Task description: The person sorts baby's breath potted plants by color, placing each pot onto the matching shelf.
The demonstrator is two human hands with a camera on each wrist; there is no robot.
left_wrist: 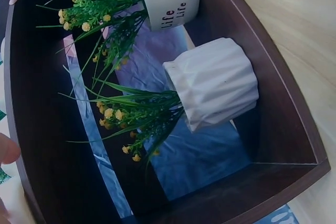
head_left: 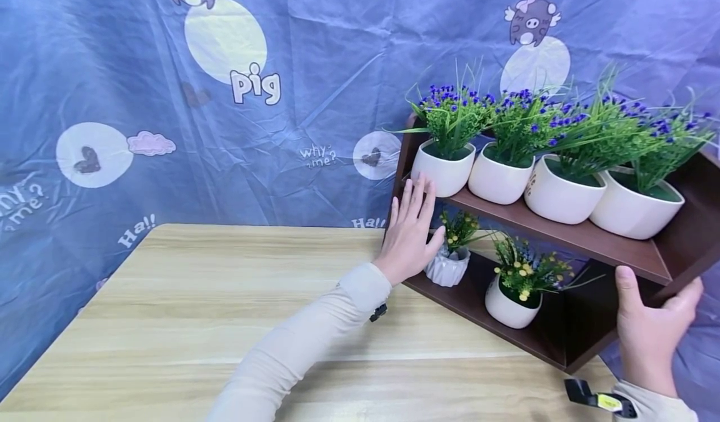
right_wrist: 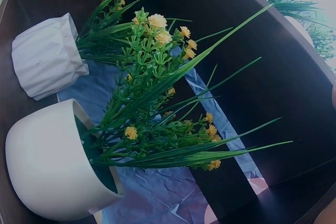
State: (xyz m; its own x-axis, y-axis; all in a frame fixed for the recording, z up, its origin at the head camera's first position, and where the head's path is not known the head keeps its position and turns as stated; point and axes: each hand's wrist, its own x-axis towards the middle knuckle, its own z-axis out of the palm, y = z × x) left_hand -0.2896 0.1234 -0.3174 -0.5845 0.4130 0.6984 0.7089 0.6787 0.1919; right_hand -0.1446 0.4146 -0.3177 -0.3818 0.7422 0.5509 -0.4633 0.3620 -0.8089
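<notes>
A dark brown two-tier shelf (head_left: 593, 312) stands at an angle at the table's right. My left hand (head_left: 407, 241) has its fingers extended upward, fingertips at the leftmost white pot (head_left: 447, 170) on the upper tier. My right hand (head_left: 652, 337) grips the shelf's right end, thumb on the upper board's front edge and fingers around the side. Three more white pots, including one in the middle (head_left: 500, 175), hold purple-flowered artificial plants. On the lower tier stand a pleated white pot (left_wrist: 215, 85) and a smooth white pot (right_wrist: 47, 161), both with yellow flowers.
The light wood table (head_left: 225, 322) extends left of the shelf. Behind it hangs a wrinkled blue cloth (head_left: 315, 97) with pig prints. Long grass blades stick out past the shelf's front and left side.
</notes>
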